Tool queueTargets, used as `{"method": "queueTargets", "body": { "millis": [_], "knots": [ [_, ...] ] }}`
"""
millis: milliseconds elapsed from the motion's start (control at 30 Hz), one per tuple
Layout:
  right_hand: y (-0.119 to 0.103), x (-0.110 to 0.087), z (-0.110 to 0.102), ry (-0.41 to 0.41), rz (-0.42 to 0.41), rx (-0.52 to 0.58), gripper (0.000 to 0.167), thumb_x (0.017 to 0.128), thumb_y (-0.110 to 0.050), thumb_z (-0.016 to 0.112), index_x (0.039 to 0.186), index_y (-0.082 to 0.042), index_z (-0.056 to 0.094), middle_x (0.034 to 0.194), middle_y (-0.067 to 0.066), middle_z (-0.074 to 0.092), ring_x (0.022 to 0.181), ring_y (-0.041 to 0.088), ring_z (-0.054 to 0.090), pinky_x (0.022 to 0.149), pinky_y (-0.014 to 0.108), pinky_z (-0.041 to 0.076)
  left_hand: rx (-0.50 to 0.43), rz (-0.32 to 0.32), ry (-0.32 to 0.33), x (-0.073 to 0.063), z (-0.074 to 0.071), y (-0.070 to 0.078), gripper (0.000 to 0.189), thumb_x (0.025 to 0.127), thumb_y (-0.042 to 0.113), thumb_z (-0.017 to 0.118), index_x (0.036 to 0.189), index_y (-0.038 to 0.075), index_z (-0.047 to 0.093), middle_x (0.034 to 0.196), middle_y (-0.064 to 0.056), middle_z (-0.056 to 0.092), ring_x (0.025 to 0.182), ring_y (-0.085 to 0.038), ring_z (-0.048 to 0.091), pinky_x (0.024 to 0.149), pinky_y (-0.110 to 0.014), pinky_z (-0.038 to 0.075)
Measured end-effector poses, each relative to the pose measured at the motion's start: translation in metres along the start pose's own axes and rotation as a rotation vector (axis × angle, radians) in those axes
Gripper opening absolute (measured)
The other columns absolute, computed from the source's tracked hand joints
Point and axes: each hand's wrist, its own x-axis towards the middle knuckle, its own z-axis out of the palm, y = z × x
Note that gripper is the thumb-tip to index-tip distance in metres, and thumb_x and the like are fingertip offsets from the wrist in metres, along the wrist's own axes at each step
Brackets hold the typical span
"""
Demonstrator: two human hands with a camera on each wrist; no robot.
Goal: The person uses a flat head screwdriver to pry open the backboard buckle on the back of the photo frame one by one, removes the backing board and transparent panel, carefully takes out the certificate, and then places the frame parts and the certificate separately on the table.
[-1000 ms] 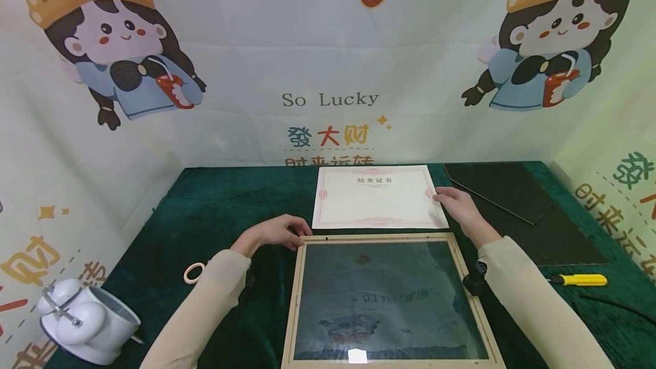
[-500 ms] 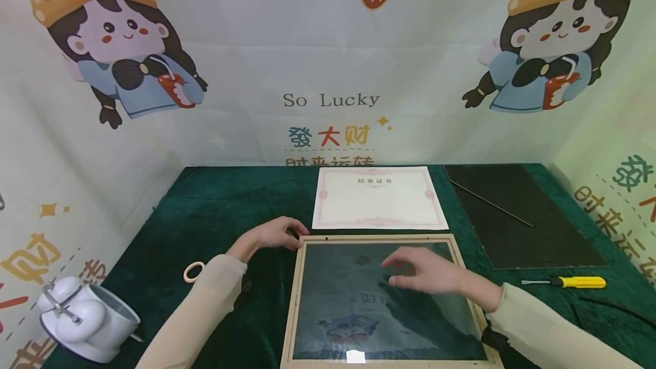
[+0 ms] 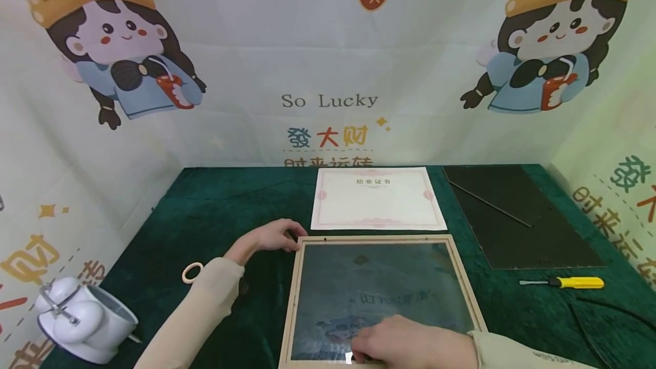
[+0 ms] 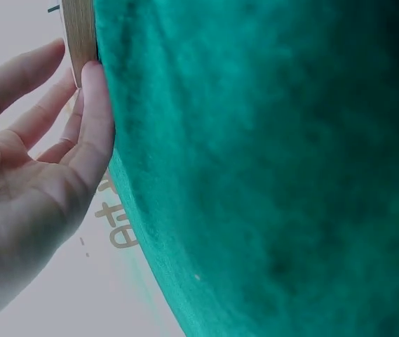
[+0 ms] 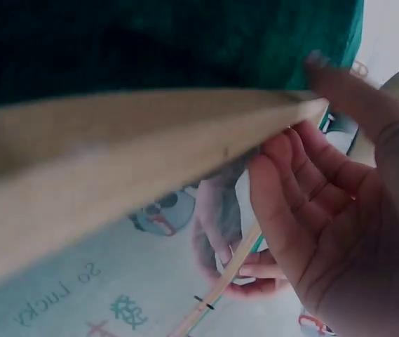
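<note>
A light wooden picture frame (image 3: 467,292) with a reflective glass pane (image 3: 389,278) lies on the green cloth in front of me. My left hand (image 3: 274,236) holds its far left corner; in the left wrist view, thumb and fingers sit on either side of the wood (image 4: 80,31). Over the near edge, my right hand (image 3: 415,341) grips the frame's near side. The right wrist view shows the thumb outside the wooden bar (image 5: 115,161) and the curled fingers (image 5: 273,203) on the glass side. A white certificate (image 3: 376,204) lies just beyond the frame.
Right of the certificate lies a dark backing board (image 3: 523,226) with a thin rod (image 3: 492,205) on it. A yellow-handled screwdriver (image 3: 579,282) and black cords (image 3: 584,329) are nearer right. At left are a pale ring (image 3: 192,273) and a white alarm clock (image 3: 84,320).
My right hand has left the certificate's right edge, crossed over the glass and come to the frame's near edge. The left hand has stayed at its corner.
</note>
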Motion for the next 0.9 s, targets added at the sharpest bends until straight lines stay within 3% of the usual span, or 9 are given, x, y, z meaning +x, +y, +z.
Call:
{"method": "queueTargets", "body": {
  "millis": [200,300,500,567,700,900],
  "knots": [
    [-0.002,0.001,0.002,0.003,-0.053,-0.040,0.018,0.094,-0.032,0.041,0.086,-0.019,0.052,0.061,-0.012,0.036,0.049,-0.007,0.034,0.043,0.011,0.029,-0.061,0.005,-0.015,-0.005,0.001,0.002,0.020,0.086,0.005,0.054,0.105,-0.003,0.054,0.094,-0.008,0.053,0.080,-0.019,0.054,0.071,-0.033,0.047],
    [-0.005,0.000,0.000,0.001,-0.069,-0.066,0.019,0.094,-0.034,0.040,0.087,-0.020,0.050,0.061,-0.012,0.035,0.049,-0.009,0.033,0.042,0.011,0.028,-0.220,-0.005,-0.025,-0.009,-0.001,0.003,0.021,0.088,0.009,0.053,0.107,-0.002,0.051,0.099,-0.011,0.053,0.087,-0.022,0.054,0.079,-0.035,0.046],
    [-0.008,-0.005,-0.009,0.017,-0.070,-0.039,0.023,0.092,-0.040,0.040,0.084,-0.021,0.049,0.058,-0.012,0.032,0.046,-0.006,0.031,0.040,0.013,0.026,-0.739,0.017,-0.085,-0.015,0.001,-0.004,0.035,0.090,0.007,0.049,0.120,-0.002,0.034,0.113,-0.019,0.051,0.104,-0.031,0.052,0.088,-0.041,0.040],
    [-0.008,-0.007,-0.012,0.023,-0.087,-0.021,0.019,0.094,-0.034,0.041,0.085,-0.019,0.049,0.059,-0.012,0.033,0.046,-0.006,0.030,0.040,0.012,0.026,-0.855,0.026,-0.088,-0.015,0.003,-0.003,0.040,0.090,0.003,0.048,0.124,-0.002,0.029,0.117,-0.021,0.048,0.106,-0.032,0.050,0.088,-0.042,0.038],
    [-0.009,-0.009,-0.015,0.035,-0.127,-0.020,0.009,0.093,-0.021,0.045,0.087,-0.017,0.049,0.062,-0.011,0.038,0.046,-0.006,0.030,0.041,0.010,0.028,-1.000,0.034,-0.072,-0.016,0.009,-0.001,0.046,0.091,0.001,0.045,0.130,0.000,0.021,0.123,-0.021,0.042,0.105,-0.033,0.050,0.088,-0.042,0.039],
    [-0.006,-0.010,-0.013,0.051,-0.153,-0.021,0.006,0.092,-0.018,0.047,0.087,-0.015,0.049,0.063,-0.010,0.039,0.046,-0.006,0.029,0.041,0.008,0.028,-1.087,0.038,-0.046,-0.015,0.016,0.003,0.046,0.094,0.001,0.033,0.135,0.000,0.013,0.129,-0.023,0.031,0.103,-0.033,0.052,0.085,-0.039,0.041]
  ]
}}
